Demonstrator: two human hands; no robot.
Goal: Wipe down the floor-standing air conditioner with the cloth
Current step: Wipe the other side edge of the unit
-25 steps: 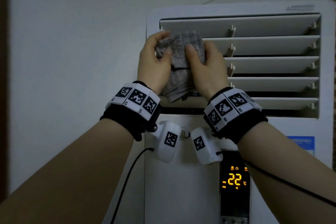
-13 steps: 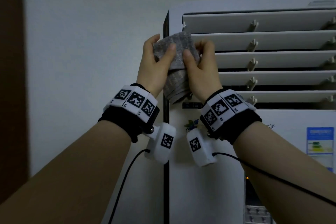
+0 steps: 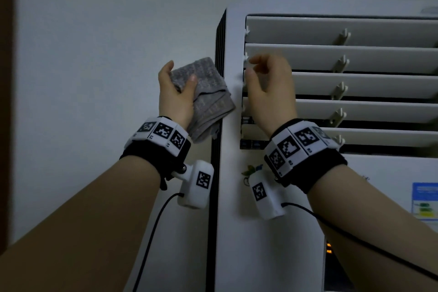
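Cloth (image 3: 208, 97) was now gripped folded by my left hand (image 3: 176, 99) alone, at the air conditioner's (image 3: 234, 232) left edge, since my right hand (image 3: 270, 92) had released it and hovered loosely curled, empty, before the louvres (image 3: 379, 57), so I judged one-handed wiping could start.

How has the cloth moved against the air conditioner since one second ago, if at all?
Yes. The cloth moved left: it was over the left ends of the slats, and now sits at the air conditioner's front left corner, held by the left hand alone.
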